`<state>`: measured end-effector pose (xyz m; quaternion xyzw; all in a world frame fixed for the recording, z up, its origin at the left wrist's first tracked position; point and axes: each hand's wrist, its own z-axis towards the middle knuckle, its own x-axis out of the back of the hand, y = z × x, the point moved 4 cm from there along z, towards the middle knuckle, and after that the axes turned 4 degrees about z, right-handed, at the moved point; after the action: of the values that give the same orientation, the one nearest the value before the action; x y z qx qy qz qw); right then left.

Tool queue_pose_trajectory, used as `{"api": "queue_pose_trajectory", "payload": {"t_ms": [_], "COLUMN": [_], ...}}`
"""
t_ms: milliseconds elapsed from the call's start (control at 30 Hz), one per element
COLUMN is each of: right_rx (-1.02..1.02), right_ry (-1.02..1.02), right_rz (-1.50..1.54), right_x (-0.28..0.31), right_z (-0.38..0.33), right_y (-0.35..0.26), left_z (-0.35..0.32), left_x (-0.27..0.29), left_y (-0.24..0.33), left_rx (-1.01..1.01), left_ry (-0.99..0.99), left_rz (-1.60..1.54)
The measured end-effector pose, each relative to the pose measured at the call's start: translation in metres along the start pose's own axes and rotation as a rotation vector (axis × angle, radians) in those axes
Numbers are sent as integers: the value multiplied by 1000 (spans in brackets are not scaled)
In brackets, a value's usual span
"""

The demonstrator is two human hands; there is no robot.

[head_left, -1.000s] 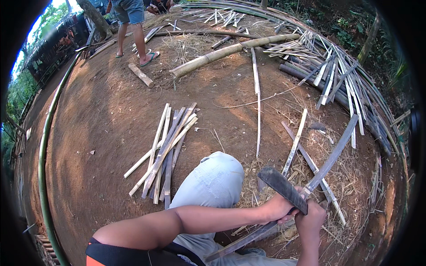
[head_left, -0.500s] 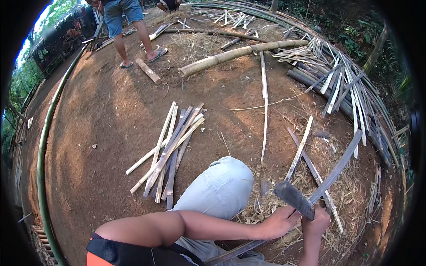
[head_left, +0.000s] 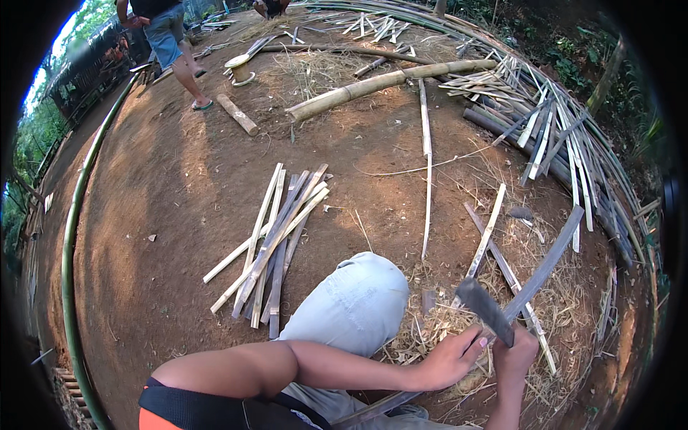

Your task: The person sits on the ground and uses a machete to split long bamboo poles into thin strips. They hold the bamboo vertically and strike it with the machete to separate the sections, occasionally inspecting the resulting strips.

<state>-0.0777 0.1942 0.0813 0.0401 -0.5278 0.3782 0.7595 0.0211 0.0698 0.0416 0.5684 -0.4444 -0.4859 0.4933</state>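
Observation:
My left hand [head_left: 446, 362] is closed round a long grey-brown bamboo strip [head_left: 550, 265]. The strip slants from the upper right down past my hands towards my lap. My right hand [head_left: 515, 352] is a fist at the base of a dark, broad-bladed machete [head_left: 486, 309]; its handle is hidden in the grip. The blade lies across the strip, pointing up and left, close to my left fingers. Two more bamboo strips [head_left: 490, 233] cross on the ground just beyond, among pale shavings [head_left: 555, 315].
A loose bundle of split bamboo strips [head_left: 276, 240] lies left of my knee [head_left: 358, 301]. Farther off are a thick bamboo pole [head_left: 373, 89], a short log [head_left: 236, 115] and a large strip pile [head_left: 552, 143]. Another person [head_left: 175, 50] stands at the upper left.
The machete blade and both hands have shifted slightly right, and the strip has swung a little. The other person has stepped left, revealing a pale round-topped object behind.

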Motion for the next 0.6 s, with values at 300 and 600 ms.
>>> {"api": "queue_pose_trajectory", "payload": {"t_ms": [300,600], "right_rx": [131,78], "right_ry": [-137,76], "right_rz": [-134,-118], "right_x": [-10,2], "right_z": [6,22], "right_y": [12,43], "left_z": [14,-2], "left_x": [-1,-13], "left_y": [-15,-13], "left_rx": [187,196], "left_ry": [8,-123], "left_rz": [-130,-235]}}
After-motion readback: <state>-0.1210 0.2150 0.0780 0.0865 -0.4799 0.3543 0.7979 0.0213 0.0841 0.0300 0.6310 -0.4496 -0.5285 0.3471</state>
